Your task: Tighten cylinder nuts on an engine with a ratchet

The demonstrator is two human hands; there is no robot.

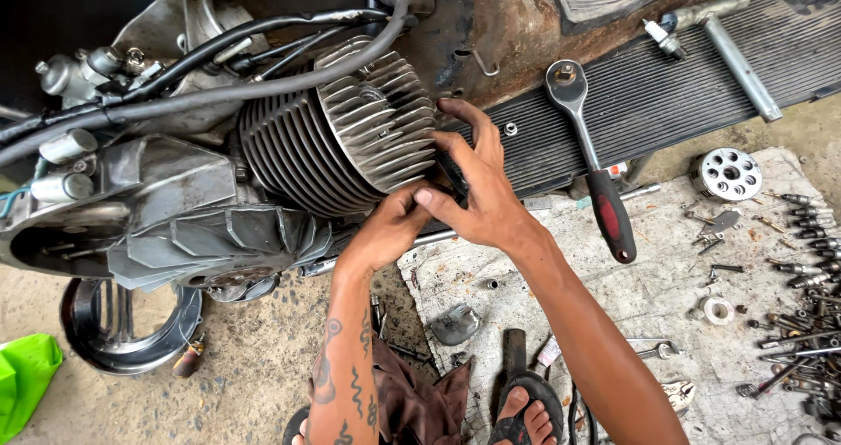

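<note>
Working at the finned cylinder head (pixel 377 121) on the engine (pixel 175 200), your left hand (pixel 385 230) and right hand (pixel 482 191) met, pinching a dark tool (pixel 451 173) against its rim; steadiness likely mattered next.

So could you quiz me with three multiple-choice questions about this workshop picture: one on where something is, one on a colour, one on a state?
1. Where does the ratchet wrench lie?
A. on the ribbed black mat
B. inside the green bag
C. on top of the engine

2. What colour is the ratchet wrench's handle?
A. blue and white
B. red and black
C. all yellow

3. What are the two hands doing?
A. resting on the ground
B. both at the finned cylinder head
C. holding the wrench

Answers: 1 A, its head and shaft rest on the mat's ribs. 2 B, the handle shows red with black. 3 B, the left hand and right hand meet at the head's lower edge.
</note>
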